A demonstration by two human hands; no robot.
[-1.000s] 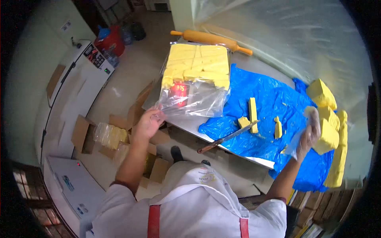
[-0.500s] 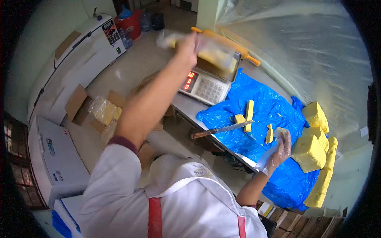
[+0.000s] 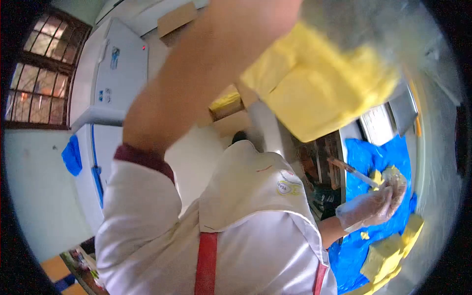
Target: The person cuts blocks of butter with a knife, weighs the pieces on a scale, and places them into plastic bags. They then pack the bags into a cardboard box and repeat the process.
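Observation:
Close to the camera, a large mass of yellow butter [image 3: 324, 93] hangs, blurred, with hazy clear plastic above it. My left hand [image 3: 278, 17] is at the top edge beside it, holding this bag of butter; its fingers are mostly hidden. My right hand [image 3: 386, 199], in a clear glove, is over the blue plastic sheet [image 3: 351, 255]. Its fingers are curled around a yellow butter piece [image 3: 392, 173]. A knife [image 3: 351, 170] with a wooden handle lies by these fingers, its tip close to another small butter piece [image 3: 376, 178].
Large butter blocks [image 3: 383, 258] stand at the sheet's near right end. The scale [image 3: 377, 125] sits beyond the sheet, partly behind the raised butter. White chest freezers [image 3: 120, 73] line the left side, and an open cardboard box [image 3: 231, 120] is on the floor.
The view has swung left. My left hand has brought the bag of butter from over the scale up close to the camera. My right hand remains over the blue sheet, now near the knife.

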